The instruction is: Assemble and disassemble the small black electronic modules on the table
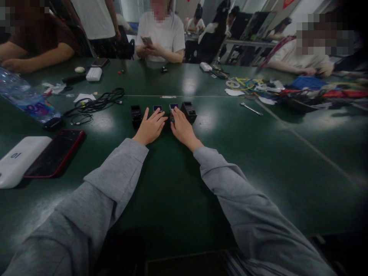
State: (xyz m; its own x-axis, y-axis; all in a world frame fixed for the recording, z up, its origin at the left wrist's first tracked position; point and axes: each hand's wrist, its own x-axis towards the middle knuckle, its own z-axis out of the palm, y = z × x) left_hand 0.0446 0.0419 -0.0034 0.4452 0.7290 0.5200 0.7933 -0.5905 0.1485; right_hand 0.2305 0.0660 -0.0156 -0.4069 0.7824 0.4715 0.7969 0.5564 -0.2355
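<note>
My left hand (151, 127) is over the green table with its fingers spread and stretched forward. Just beyond its fingertips lies a small module with a dark screen (157, 108), partly covered by the fingers. A black slotted box (135, 114) stands beside that hand, to its left. Close by on the right, my right hand (182, 126) is curled around a second small screen module (173, 106), hiding most of it. Another black slotted box (189, 110) stands against the outer side of this hand.
Black cables (107, 98), a water bottle (28, 97) lying tilted, a red-edged phone (57, 153) and a white power bank (21, 161) are to the left. A wrench (251, 109) and tangled wires (276, 90) lie right. Several people sit around the table (244, 153).
</note>
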